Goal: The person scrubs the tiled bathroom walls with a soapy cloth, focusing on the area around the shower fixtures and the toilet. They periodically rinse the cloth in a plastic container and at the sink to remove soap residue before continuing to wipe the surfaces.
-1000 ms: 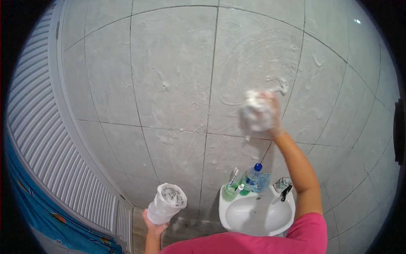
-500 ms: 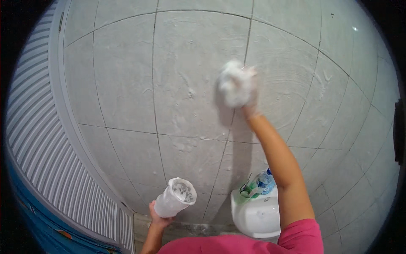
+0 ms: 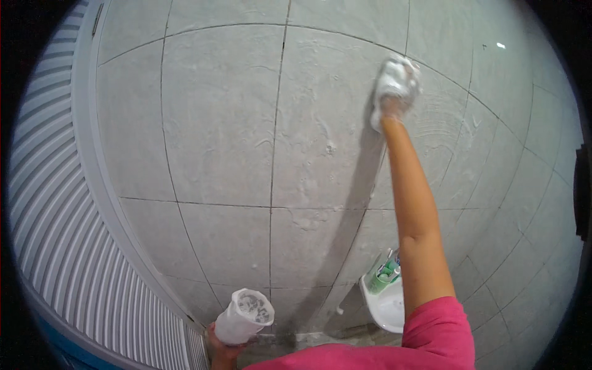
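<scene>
My right hand (image 3: 394,106) is stretched far up against the grey tiled wall (image 3: 216,123), closed on a white scrubbing wad (image 3: 396,77) thick with foam. Suds and blur hide whether the wad is a sponge or a cloth, and cover most of the fingers. Streaks and blobs of lather mark the tiles around it. Low and to the left, my left hand (image 3: 223,346) grips a white, soft-looking tub (image 3: 237,324) by its lower side. Its open top tilts toward me and shows grey, bubbly suds inside.
A white washbasin (image 3: 385,307) juts from the wall at the lower right, partly behind my right arm. On its rim a green cup (image 3: 378,282) holds toothbrushes and tubes. A ribbed light-grey door (image 3: 92,246) runs along the left side.
My right hand has moved up and to the right across the tiles with the foamy wad. My left hand and the tub sit slightly lower and further left. The view has shifted.
</scene>
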`<state>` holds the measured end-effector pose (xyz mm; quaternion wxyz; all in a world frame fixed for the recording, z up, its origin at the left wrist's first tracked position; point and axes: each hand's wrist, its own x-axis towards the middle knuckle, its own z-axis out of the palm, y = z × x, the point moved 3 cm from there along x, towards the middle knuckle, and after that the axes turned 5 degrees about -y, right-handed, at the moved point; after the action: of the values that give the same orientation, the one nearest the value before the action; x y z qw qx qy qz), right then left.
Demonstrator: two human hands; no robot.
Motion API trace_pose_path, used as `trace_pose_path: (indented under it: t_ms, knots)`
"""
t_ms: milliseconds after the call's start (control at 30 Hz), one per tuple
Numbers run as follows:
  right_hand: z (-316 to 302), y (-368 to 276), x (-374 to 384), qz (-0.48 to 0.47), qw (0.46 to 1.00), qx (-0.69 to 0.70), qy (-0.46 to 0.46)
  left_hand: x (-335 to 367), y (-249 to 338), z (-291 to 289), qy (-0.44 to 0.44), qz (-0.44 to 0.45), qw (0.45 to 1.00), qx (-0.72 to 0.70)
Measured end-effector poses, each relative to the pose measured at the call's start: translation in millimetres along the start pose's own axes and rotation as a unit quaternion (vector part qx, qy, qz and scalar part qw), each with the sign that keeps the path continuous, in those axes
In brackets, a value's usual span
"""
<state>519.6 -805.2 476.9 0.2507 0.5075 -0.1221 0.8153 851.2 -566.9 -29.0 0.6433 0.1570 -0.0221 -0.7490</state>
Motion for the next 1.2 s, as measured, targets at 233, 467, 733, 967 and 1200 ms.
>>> trace_pose_path:
  t_ms: [233, 467, 733, 967, 1200]
  knots:
    - [62, -91, -129, -0.173, 0.911, -0.105, -0.360, -7, 49, -44, -0.071, -0.058, 0.996, 0.004]
    - [-15, -45, -135, -0.220, 0.825, -0.170, -0.492, -9, 71, -60, -0.084, -0.024, 0.996, 0.017]
    - [86, -28, -22, 0.197, 0.978, 0.061, -0.041, -13, 81, -54, -0.083, -0.035, 0.996, -0.015]
    - [159, -144, -133, -0.161, 0.836, -0.123, -0.510, -15, 82, -52, -0.078, 0.039, 0.996, -0.031]
    - [147, -118, -63, -0.072, 0.830, 0.040, -0.552, -18, 99, -70, -0.120, 0.042, 0.991, -0.041]
